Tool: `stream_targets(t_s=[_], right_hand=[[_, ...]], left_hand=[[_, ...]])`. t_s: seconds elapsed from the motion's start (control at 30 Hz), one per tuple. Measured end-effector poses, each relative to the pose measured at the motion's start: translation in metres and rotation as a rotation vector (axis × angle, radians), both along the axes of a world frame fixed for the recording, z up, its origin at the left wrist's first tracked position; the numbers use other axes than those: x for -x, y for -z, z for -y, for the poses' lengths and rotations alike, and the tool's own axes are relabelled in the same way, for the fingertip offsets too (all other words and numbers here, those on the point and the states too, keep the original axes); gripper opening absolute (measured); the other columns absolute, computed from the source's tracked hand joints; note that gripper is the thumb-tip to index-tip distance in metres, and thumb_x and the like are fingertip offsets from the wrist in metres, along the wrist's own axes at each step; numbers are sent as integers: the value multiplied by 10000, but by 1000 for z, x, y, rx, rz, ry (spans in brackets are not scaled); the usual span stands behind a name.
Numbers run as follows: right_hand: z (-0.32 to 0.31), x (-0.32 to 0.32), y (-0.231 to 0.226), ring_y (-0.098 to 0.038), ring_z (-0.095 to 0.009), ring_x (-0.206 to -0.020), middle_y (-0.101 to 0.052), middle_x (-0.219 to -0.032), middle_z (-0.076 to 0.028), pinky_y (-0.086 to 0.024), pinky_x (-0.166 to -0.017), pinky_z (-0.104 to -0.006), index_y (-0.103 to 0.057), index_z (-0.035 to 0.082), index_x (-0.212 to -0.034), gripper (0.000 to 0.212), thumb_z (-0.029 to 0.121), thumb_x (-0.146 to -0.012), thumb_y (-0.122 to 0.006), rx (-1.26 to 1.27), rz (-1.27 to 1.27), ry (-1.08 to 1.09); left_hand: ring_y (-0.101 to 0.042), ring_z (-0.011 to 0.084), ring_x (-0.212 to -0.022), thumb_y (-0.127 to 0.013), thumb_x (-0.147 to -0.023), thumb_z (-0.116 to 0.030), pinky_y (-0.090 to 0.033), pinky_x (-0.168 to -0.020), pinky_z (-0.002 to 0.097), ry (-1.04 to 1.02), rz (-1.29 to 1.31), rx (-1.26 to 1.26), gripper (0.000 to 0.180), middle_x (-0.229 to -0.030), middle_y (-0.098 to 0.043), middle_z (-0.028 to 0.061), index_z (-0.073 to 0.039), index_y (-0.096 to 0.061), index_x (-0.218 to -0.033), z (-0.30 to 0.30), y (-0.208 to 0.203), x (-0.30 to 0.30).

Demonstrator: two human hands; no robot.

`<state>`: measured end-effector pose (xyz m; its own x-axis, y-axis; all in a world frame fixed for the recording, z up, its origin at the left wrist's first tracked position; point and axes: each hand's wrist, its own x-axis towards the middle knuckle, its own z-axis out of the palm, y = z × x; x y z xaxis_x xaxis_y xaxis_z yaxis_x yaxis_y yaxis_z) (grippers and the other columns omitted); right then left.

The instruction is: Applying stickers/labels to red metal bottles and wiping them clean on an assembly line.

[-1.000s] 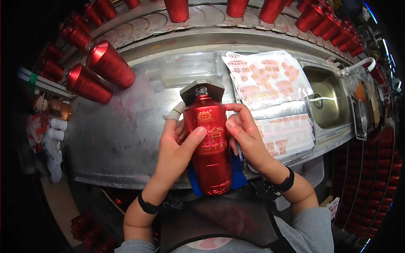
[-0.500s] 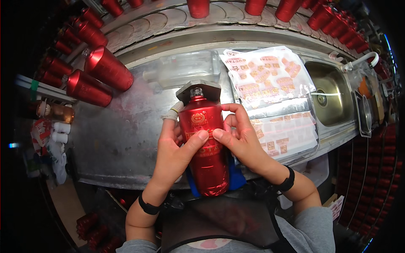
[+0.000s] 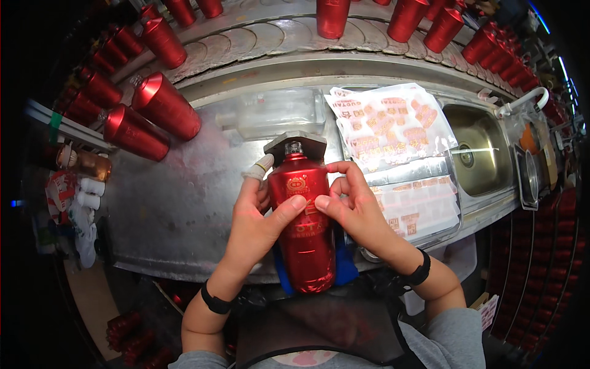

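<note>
A glossy red bottle (image 3: 304,252) with gold lettering lies tilted in front of me, its clear neck resting at a dark metal holder (image 3: 314,145). My left hand (image 3: 259,206) grips its left side, thumb pressed on the front and a white cover (image 3: 259,166) over the forefinger. On the other side my right hand (image 3: 353,203) is closed at the bottle, its thumb tip on the gold lettering and its fingers curled by the edge. Blue cloth (image 3: 346,269) shows beneath the bottle. Both thumbs partly cover the lettering.
Transfer sheets (image 3: 393,123) with gold and red print lie right of the holder, beside a steel sink (image 3: 479,144). A clear plastic tray (image 3: 276,111) sits behind. Two red bottles (image 3: 166,107) lean at the left; others stand along a conveyor (image 3: 270,40) at the back.
The bottles on the far conveyor have moved right. The whole view has shifted slightly, while my hands keep nearly the same hold, thumbs on the bottle's front.
</note>
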<state>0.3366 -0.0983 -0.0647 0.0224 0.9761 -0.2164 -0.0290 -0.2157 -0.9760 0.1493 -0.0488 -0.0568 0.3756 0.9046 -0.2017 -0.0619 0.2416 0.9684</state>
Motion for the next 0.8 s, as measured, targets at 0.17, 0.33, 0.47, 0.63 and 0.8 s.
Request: stream_targets(t_s=[0.17, 0.33, 0.47, 0.63, 0.8], right_hand=[[-2, 8, 9, -431, -31, -665, -447, -734, 37, -388, -591, -195, -436, 17, -1271, 564, 215, -856, -763, -58, -11, 106], [-5, 7, 4, -431, -35, -673, -438, -763, 22, -396, -607, -203, -435, 26, -1272, 567, 220, -855, -766, -36, -6, 83], [-15, 6, -14, -427, -55, -689, -425, -790, 7, -399, -618, -232, -450, 27, -1253, 558, 234, -845, -770, 5, 20, 100], [-27, 9, -5, -416, -76, -698, -412, -766, 14, -384, -607, -246, -503, 11, -1182, 513, 269, -831, -775, -106, 246, 102], [-27, 9, -5, -414, -82, -693, -410, -745, 15, -376, -605, -249, -533, 6, -1145, 491, 289, -824, -776, -93, 216, 103]], left_hand=[[-574, 208, -1163, -751, -867, -159, -485, -978, 336, -9, 58, 65, 708, -1303, -548, 185, 42, -363, -1424, -8, -3, -4], [-583, 195, -1144, -732, -889, -155, -493, -966, 324, -19, 56, 114, 628, -1286, -565, 173, 41, -407, -1389, -9, 1, -3], [-605, 178, -1102, -703, -917, -146, -509, -938, 305, -56, 127, 159, 564, -1242, -597, 167, 43, -424, -1369, -11, -2, -4], [-638, 161, -1028, -681, -932, -131, -529, -893, 288, -42, 140, 163, 492, -1164, -645, 153, 44, -453, -1331, -12, -2, -4], [-645, 167, -1020, -688, -926, -144, -533, -878, 288, -39, 100, 143, 470, -1142, -654, 154, 40, -484, -1307, -16, -1, -5]])
